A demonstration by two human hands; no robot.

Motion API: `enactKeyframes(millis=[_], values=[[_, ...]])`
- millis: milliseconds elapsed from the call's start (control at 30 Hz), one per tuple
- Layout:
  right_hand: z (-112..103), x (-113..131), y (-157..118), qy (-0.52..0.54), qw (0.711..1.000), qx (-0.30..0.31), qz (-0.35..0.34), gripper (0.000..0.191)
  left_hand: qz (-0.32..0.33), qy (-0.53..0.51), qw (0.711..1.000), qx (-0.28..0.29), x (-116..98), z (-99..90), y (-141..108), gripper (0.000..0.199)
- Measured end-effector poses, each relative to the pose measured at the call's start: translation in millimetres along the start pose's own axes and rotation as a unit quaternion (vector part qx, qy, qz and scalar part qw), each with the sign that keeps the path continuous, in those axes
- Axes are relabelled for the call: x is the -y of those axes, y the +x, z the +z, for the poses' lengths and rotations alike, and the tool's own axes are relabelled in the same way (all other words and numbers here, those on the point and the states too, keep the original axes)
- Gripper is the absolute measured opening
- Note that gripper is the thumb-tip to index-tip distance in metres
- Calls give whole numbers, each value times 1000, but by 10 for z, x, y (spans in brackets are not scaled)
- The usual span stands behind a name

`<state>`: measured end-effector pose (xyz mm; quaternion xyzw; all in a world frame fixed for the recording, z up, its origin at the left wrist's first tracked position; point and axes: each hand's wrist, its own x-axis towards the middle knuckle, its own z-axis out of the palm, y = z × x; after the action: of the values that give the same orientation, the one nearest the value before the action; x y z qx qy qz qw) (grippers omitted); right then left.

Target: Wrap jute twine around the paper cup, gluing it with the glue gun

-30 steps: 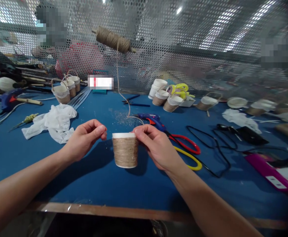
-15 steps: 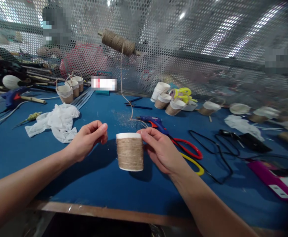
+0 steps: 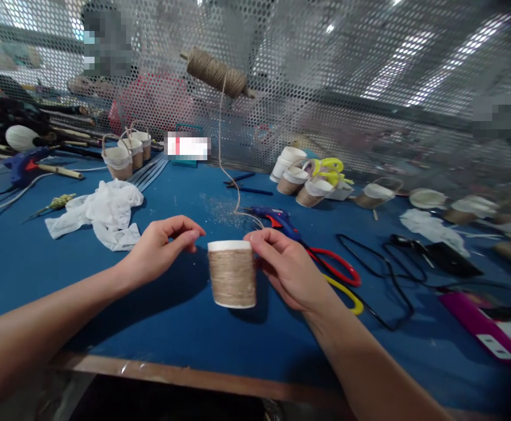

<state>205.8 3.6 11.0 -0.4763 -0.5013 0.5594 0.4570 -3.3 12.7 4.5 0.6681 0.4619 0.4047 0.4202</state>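
Note:
A white paper cup (image 3: 232,275) wrapped in brown twine is held just above the blue table. My right hand (image 3: 284,266) pinches its rim at the right side. Close to the cup's upper left, apart from it, is my left hand (image 3: 165,245), thumb and forefinger loosely parted with nothing visible between them. A strand of twine (image 3: 221,134) runs down from a twine spool (image 3: 216,73) on the mesh and on toward my right hand; its end there is hidden. A blue glue gun (image 3: 277,219) lies just behind my right hand.
Scissors with red and yellow handles (image 3: 347,295) lie right of my right hand, near a looping black cable (image 3: 389,263). White cloth (image 3: 102,213) rests at the left. Twine-wrapped cups (image 3: 119,164) stand at the back on both sides. A perforated metal screen (image 3: 317,76) rises behind.
My left hand has moved right toward the cup's rim, its forefinger stretching out from the thumb. The right hand keeps its hold on the cup. The view has shifted slightly.

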Motion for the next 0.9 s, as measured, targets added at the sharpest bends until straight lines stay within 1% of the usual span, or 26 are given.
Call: enactKeyframes(millis=[100,233,267,367,400,433,467,533,600,667,733,900], values=[[0,-6,-34,-57,997,0,-49,19,-27,5,1000,-2,-46,-2,-24,17],[11,45,-68,-119,989,2,-89,16,-20,-5,1000,18,-47,16,-36,19],[16,62,-75,-140,985,2,-101,16,-10,-5,1000,8,-38,22,-37,19],[39,91,-96,-212,967,9,-143,16,35,4,998,-46,-23,44,-50,23],[46,90,-104,-234,959,11,-157,17,54,8,997,-52,-26,56,-60,24],[53,85,-111,-253,953,12,-168,18,73,14,996,-45,-36,72,-72,23],[60,76,-119,-273,945,13,-179,18,92,23,995,-25,-51,92,-87,22],[72,52,-132,-306,930,14,-201,18,117,78,990,21,-91,142,-117,31],[86,33,-143,-327,919,15,-217,16,119,127,983,58,-134,194,-138,28],[103,29,-155,-336,915,13,-223,16,103,147,980,86,-166,231,-146,17],[119,39,-165,-323,921,14,-218,18,86,149,980,103,-179,246,-142,12],[117,71,-168,-245,950,37,-190,19,21,105,987,119,-166,216,-123,15]])
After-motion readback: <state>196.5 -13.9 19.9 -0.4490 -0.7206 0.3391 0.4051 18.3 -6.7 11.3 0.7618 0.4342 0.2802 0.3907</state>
